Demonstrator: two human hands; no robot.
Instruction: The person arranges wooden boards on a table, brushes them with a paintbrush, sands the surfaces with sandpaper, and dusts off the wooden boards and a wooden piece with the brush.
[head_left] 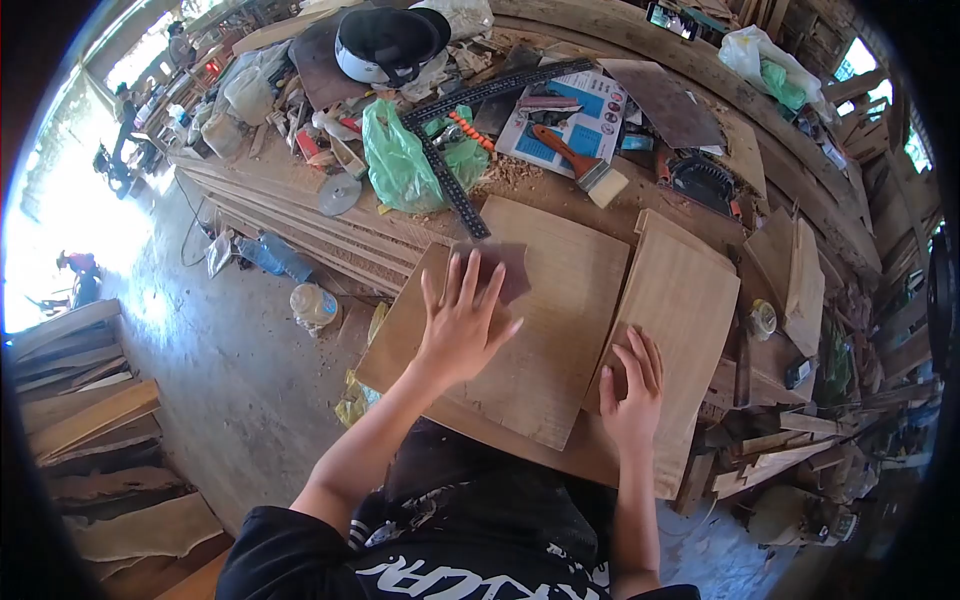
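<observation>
My left hand (462,328) lies flat, fingers spread, on a dark brown sheet of sandpaper (514,276). Under the sandpaper is a flat wooden panel (560,300). To its right, a second wooden panel (690,310) lies angled, and my right hand (632,392) rests at its left edge with the fingers loosely extended and nothing visible in them. Beyond the panels lie a paintbrush (578,163) with a wooden handle and a black carpenter's square (450,180).
A green plastic bag (395,165), a cap (390,48) and a printed sheet (590,105) lie on the cluttered bench. A glass jar (312,305) stands left of it. Stacked boards (110,430) are at the lower left. People are in the far left background.
</observation>
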